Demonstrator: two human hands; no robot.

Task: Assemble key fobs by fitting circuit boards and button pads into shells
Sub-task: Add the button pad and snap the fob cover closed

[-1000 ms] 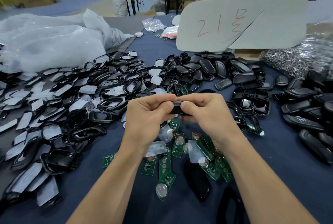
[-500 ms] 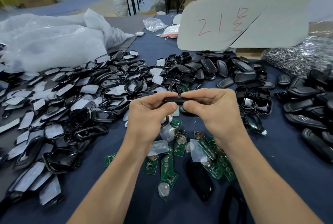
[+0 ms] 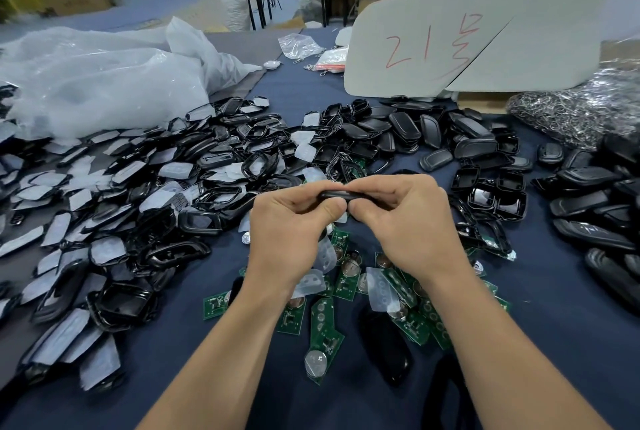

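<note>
Fingers of left hand (image 3: 291,225) and right hand (image 3: 408,222) pinch one black fob (image 3: 337,195), each grip narrow.

Pinched in your fingers (image 3: 391,189), the shell (image 3: 337,195) is smooth black plastic with a dull sheen. Below your fingers, green circuit boards (image 3: 325,329) carry shiny metal coin cells (image 3: 316,362) on matt navy cloth (image 3: 554,343). Left of your fingers lie glossy black plastic frames (image 3: 199,220) and frosted translucent pads (image 3: 107,251).

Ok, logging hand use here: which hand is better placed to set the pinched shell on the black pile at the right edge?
Probably the right hand. It pinches the shell together with the left hand, and the black pile lies on its side, so it need not reach across.
</note>
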